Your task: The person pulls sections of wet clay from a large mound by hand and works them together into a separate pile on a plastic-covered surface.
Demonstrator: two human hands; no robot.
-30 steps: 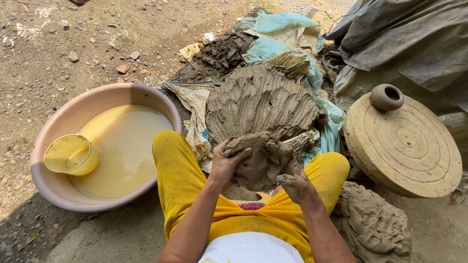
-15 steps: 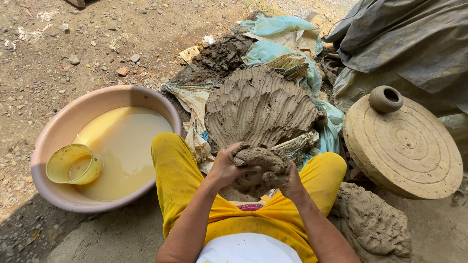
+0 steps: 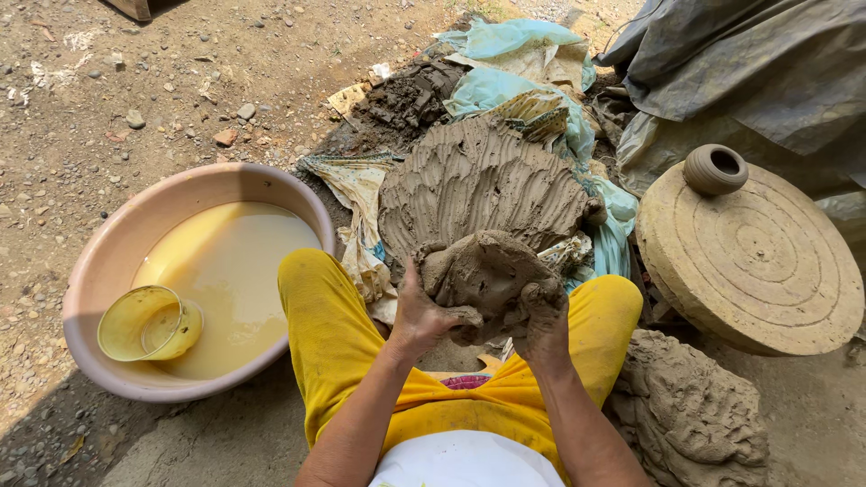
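Clay lump (image 3: 483,275), grey and wet, sits between the person's knees, held up off the ground by both hands just in front of the big clay mound (image 3: 478,180). Left hand (image 3: 422,316) grips the lump's left side, its fingers (image 3: 460,317) curled under the lower edge and the thumb pointing up along the side. Right hand (image 3: 544,316) clasps the right side, coated in clay, its fingers pressed into the mass so that they are hard to tell from it. Both hands are closed on the lump. The mound behind it is broad, with raked grooves fanning across its face, and it rests on pale blue sheeting (image 3: 505,63) and crumpled cloth (image 3: 356,194). The lump's far edge seems to touch the mound's near edge, though whether they are joined cannot be told.

The person sits on the ground in yellow trousers (image 3: 334,334), knees spread to either side of the lump. Just left of the left knee stands a pink basin (image 3: 122,261) of yellowish water, with a yellow cup (image 3: 149,325) floating tilted in it. To the right lies a round wheel (image 3: 753,261) with ringed grooves, and a small clay pot (image 3: 714,169) stands upright near its far edge. Beside the right knee sits another clay heap (image 3: 690,410). Dark tarpaulin (image 3: 749,63) covers the upper right. The dirt (image 3: 135,90) is scattered with pebbles.
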